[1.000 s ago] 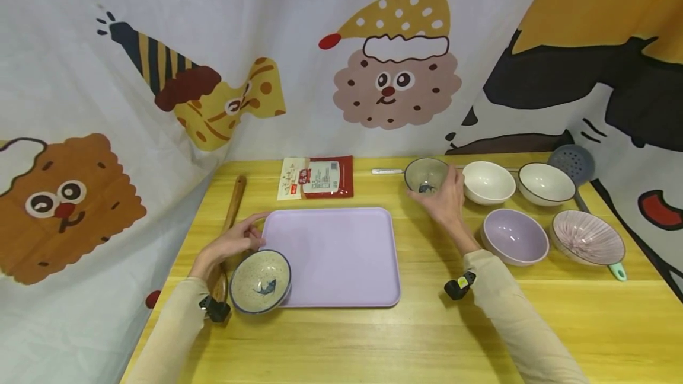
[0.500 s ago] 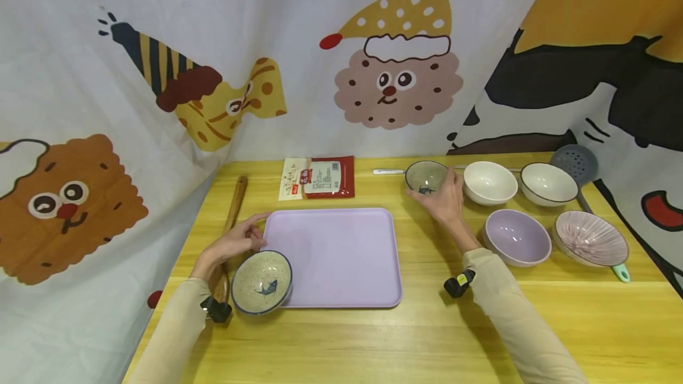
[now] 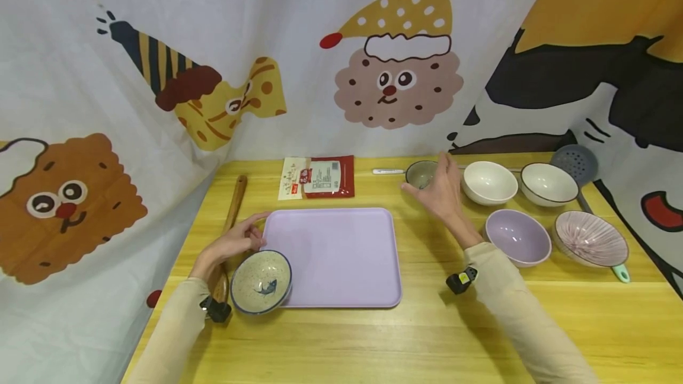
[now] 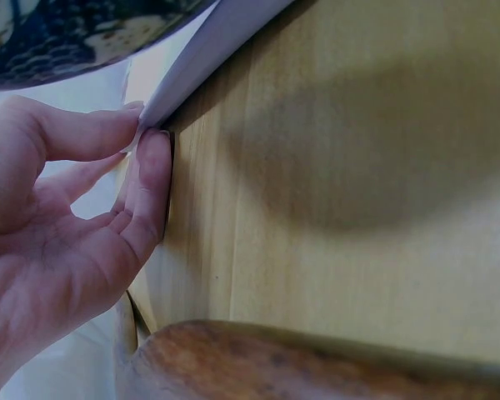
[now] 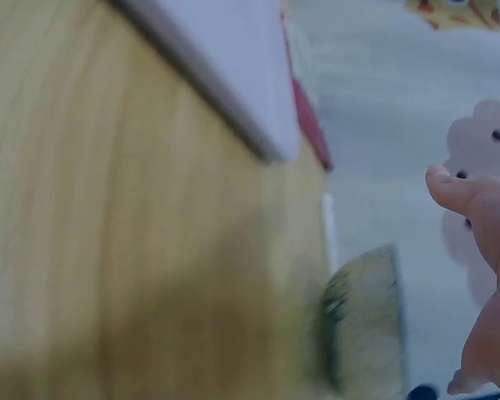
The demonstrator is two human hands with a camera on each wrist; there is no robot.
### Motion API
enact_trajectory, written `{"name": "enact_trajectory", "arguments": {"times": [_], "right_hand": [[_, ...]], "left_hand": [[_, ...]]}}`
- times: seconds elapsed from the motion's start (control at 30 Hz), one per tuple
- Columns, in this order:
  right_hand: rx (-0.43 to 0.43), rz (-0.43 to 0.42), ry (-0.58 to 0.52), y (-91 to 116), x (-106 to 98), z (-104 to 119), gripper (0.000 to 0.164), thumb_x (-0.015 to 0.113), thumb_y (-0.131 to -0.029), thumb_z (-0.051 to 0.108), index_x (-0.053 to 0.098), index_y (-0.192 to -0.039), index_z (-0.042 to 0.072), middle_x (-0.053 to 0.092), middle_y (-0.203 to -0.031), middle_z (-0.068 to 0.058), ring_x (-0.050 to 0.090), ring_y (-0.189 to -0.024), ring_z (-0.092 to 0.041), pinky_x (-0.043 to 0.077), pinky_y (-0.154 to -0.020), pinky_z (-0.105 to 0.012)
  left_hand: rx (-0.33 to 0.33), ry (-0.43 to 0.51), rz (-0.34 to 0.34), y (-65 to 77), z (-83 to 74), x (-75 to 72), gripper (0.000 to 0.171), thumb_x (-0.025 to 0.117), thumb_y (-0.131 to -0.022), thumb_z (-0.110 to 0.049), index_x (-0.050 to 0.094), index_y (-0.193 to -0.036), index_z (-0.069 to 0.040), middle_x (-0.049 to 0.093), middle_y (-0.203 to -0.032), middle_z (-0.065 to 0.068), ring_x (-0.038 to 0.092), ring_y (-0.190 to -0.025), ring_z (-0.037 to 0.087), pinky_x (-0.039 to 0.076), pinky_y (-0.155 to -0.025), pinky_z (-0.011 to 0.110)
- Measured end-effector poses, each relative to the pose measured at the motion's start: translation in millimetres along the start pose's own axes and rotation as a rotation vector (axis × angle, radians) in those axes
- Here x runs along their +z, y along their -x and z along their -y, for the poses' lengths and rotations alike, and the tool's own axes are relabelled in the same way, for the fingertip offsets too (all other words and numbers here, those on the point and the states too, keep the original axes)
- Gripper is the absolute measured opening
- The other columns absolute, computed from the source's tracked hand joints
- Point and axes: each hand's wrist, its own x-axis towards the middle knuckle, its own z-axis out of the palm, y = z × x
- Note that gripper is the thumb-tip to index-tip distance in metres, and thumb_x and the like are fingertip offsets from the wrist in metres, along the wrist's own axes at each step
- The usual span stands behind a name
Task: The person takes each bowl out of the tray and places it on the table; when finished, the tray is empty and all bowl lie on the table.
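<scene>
At the upper left corner of the lilac tray (image 3: 341, 253), my left hand (image 3: 232, 245) pinches the rim between thumb and fingers, as the left wrist view shows. A speckled bowl with a blue fish (image 3: 261, 282) overlaps the tray's lower left side. My right hand (image 3: 441, 191) is spread above a smaller grey bowl (image 3: 420, 175) at the back, hiding part of it. In the right wrist view that grey bowl (image 5: 367, 325) stands on the table, apart from the extended thumb.
A long wooden utensil (image 3: 235, 203) lies left of the tray. Behind it is a red and cream packet (image 3: 316, 178). White (image 3: 489, 182), dark-rimmed (image 3: 548, 184), purple (image 3: 516, 237) and striped (image 3: 589, 239) bowls stand to the right. A grey skimmer (image 3: 573, 163) lies at the back right.
My right hand has let go of the small grey bowl and lifted off it, its fingers spreading. The bowl stays in place. My left hand keeps its place at the tray.
</scene>
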Motion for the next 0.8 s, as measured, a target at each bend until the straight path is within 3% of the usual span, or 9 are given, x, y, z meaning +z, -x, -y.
{"name": "enact_trajectory", "arguments": {"times": [0.13,0.4,0.6,0.8], "right_hand": [[-0.018,0.067,-0.040,-1,-7,24,0.121,0.089,-0.074,0.041,0.017,-0.158,-0.007,0.018,-0.162,-0.032,0.020,-0.149,-0.051,0.021,-0.119,-0.065],[-0.086,0.213,-0.084,11,-10,78,0.127,0.087,-0.072,0.052,0.013,-0.162,0.002,0.016,-0.165,-0.025,0.026,-0.148,-0.049,0.028,-0.114,-0.069],[-0.139,0.324,-0.139,23,-9,112,0.128,0.088,-0.071,0.052,0.010,-0.164,0.011,0.014,-0.167,-0.017,0.026,-0.150,-0.043,0.030,-0.114,-0.066],[-0.224,0.423,-0.120,38,-6,146,0.130,0.087,-0.069,0.058,0.010,-0.164,0.015,0.016,-0.168,-0.015,0.026,-0.151,-0.039,0.031,-0.115,-0.065]], "left_hand": [[-0.002,-0.002,0.001,0.4,-1.3,-0.1,0.081,0.063,-0.087,0.003,0.025,-0.159,-0.001,0.055,-0.098,0.018,0.054,-0.085,0.022,0.053,-0.072,0.026],[0.000,0.001,0.000,-0.2,-2.7,-0.3,0.080,0.063,-0.088,0.003,0.025,-0.159,0.000,0.055,-0.099,0.020,0.054,-0.085,0.023,0.052,-0.071,0.025],[0.003,0.004,0.000,-0.1,-2.8,0.1,0.079,0.063,-0.088,0.004,0.026,-0.158,0.001,0.055,-0.098,0.020,0.054,-0.084,0.022,0.052,-0.071,0.025],[-0.007,0.003,0.002,0.0,-2.6,-0.5,0.080,0.063,-0.089,0.003,0.025,-0.159,-0.001,0.055,-0.100,0.021,0.054,-0.086,0.023,0.051,-0.071,0.025]]}}
